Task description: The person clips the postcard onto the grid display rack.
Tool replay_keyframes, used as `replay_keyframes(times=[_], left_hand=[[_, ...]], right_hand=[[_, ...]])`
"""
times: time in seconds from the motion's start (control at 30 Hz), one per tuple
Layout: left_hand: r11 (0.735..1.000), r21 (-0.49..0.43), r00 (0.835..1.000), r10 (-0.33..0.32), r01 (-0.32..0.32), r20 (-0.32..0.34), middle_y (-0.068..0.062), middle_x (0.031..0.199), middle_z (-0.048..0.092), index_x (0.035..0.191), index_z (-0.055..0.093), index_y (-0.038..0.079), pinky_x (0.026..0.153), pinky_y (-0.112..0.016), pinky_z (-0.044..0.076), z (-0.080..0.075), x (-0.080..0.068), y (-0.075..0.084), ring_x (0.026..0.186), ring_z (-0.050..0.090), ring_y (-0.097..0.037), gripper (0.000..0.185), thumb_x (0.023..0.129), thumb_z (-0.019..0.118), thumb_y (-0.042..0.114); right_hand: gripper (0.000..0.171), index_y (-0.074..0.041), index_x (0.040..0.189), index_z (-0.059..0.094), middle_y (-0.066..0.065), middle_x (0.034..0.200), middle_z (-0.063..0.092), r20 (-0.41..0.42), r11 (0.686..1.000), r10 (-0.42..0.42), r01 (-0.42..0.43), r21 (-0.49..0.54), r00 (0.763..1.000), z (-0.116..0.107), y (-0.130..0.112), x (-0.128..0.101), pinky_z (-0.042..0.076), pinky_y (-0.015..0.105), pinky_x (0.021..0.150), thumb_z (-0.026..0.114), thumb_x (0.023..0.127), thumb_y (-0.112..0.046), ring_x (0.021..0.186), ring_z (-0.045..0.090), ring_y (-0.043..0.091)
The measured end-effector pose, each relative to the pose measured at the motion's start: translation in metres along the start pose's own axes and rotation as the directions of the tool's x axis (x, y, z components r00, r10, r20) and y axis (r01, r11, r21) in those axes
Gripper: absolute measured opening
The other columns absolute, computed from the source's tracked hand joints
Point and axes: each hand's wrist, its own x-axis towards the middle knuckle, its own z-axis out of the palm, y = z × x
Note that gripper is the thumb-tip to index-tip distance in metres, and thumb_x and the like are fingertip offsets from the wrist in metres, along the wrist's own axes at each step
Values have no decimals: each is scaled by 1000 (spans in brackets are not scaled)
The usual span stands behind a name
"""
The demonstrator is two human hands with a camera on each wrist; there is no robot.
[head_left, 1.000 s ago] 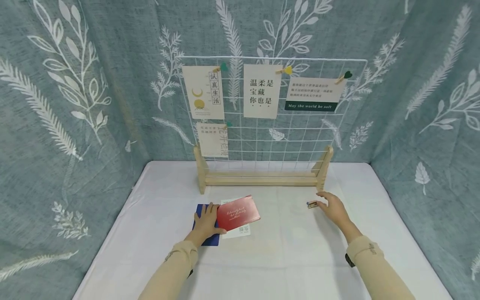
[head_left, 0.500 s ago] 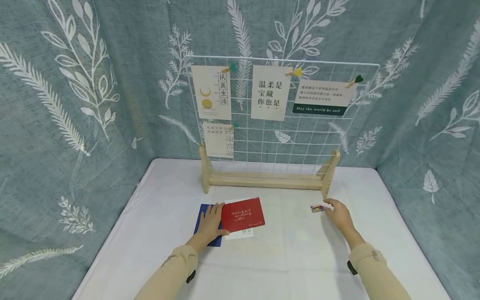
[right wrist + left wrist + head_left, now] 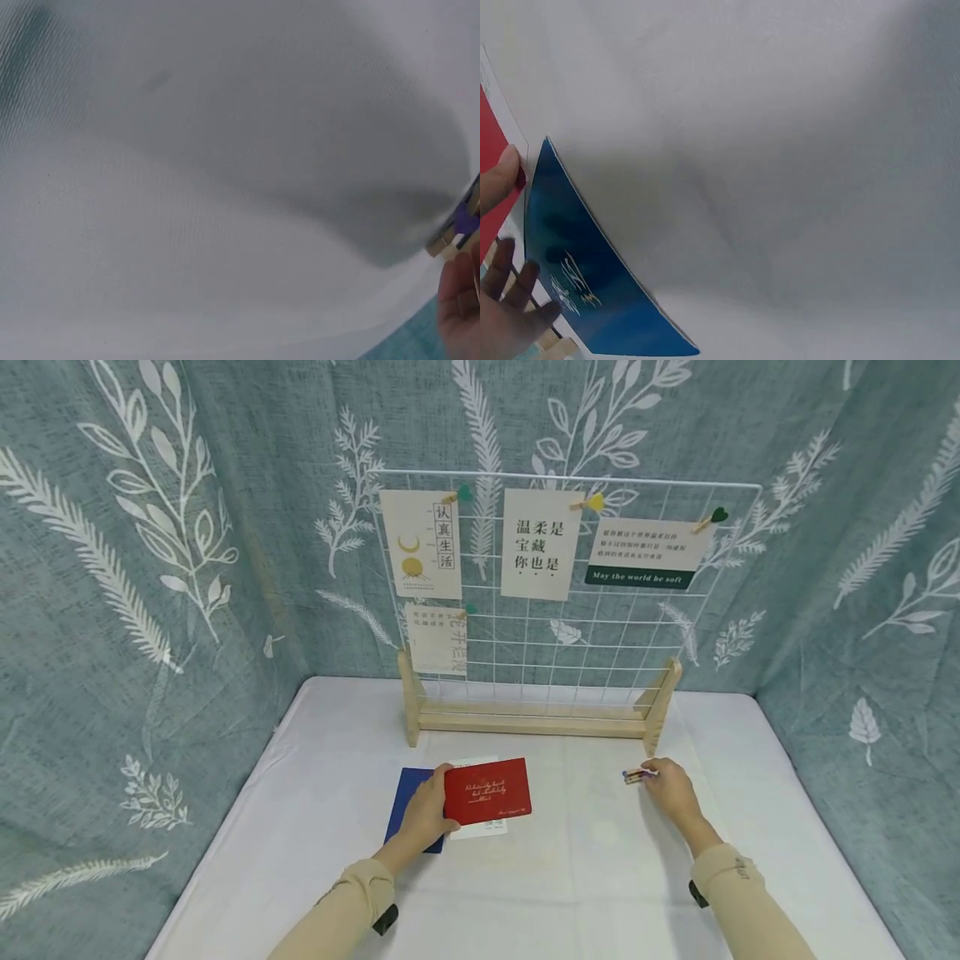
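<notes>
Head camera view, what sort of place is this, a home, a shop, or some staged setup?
Probably a staged tabletop booth, not a lived-in room: leaf-print curtains close in three sides of a white-covered table, and a wire grid holding clipped cards stands at the back.

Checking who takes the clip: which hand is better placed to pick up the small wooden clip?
Right. The right hand already touches the clip with its fingertips, while the left hand holds the red card.

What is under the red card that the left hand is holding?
Under the red card a white card shows at its top and bottom edges; the blue card lies beside it, under the left hand. Most of the white card's face is covered.
</notes>
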Motion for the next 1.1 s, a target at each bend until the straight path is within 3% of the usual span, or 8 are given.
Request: replay_keyframes(times=[0.13, 0.27, 0.4, 0.57, 0.8, 0.9, 1.03, 1.1], left_hand=[[995, -57, 994, -72, 77, 79, -25, 112, 60, 136, 28, 7, 80, -50, 52, 2, 2, 2, 98, 60, -38, 87, 68, 82, 2], [990, -133, 995, -35, 47, 92, -19, 94, 62, 136, 26, 9, 69, -36, 52, 1, 1, -3, 81, 60, -26, 80, 74, 76, 0], [952, -300, 993, -26, 60, 115, -15, 84, 60, 138, 24, 11, 53, -20, 41, -2, 2, -6, 61, 47, -12, 77, 78, 69, -7], [892, -442, 991, -45, 96, 124, -28, 113, 61, 143, 18, 12, 54, -17, 45, -8, 4, -5, 59, 49, -9, 81, 81, 64, -11], [833, -540, 991, -69, 119, 112, -32, 122, 56, 148, 10, 16, 55, -21, 47, -16, 8, 3, 57, 50, -14, 88, 82, 61, -13], [816, -566, 991, -60, 118, 119, -33, 124, 55, 149, 11, 16, 60, -30, 54, -18, 10, 8, 64, 57, -17, 88, 83, 60, -14], [803, -586, 993, -58, 110, 107, -32, 119, 58, 148, 12, 15, 66, -38, 58, -23, 12, 14, 72, 66, -27, 87, 82, 61, -14], [798, -594, 994, -69, 106, 84, -30, 118, 59, 148, 13, 15, 67, -37, 59, -26, 13, 16, 76, 68, -32, 86, 82, 61, -13]], right_hand=[[17, 13, 95, 61, 27, 87, 63, -24, 999, 49, -49, 7, 998, 3, 2, 0, 51, 48, 72, 63, 82, 2, 78, 61, 37], [16, 10, 87, 59, 23, 77, 64, -55, 990, 138, -136, 34, 989, 9, 0, -2, 48, 36, 57, 64, 85, -5, 65, 59, 28], [22, 6, 77, 56, 18, 67, 62, -89, 961, 268, -261, 90, 959, 16, -4, -5, 40, 25, 47, 63, 87, -12, 54, 54, 19], [33, 2, 64, 52, 11, 57, 56, -87, 899, 428, -415, 136, 899, 22, -10, -1, 36, 24, 46, 61, 87, -20, 52, 49, 19], [39, 3, 65, 52, 16, 63, 57, 4, 848, 521, -518, 115, 853, 25, -13, 14, 45, 33, 52, 60, 87, -28, 59, 52, 26], [46, 8, 73, 56, 24, 73, 62, 31, 838, 536, -536, 100, 844, 37, 7, 22, 50, 41, 60, 61, 86, -35, 65, 56, 31], [59, 5, 75, 60, 22, 73, 63, -38, 858, 511, -507, 82, 859, 88, 80, 41, 49, 39, 57, 63, 81, -54, 63, 56, 32], [56, 0, 70, 59, 17, 68, 62, -85, 861, 509, -505, 68, 856, 114, 115, 50, 45, 36, 51, 64, 79, -55, 58, 54, 29]])
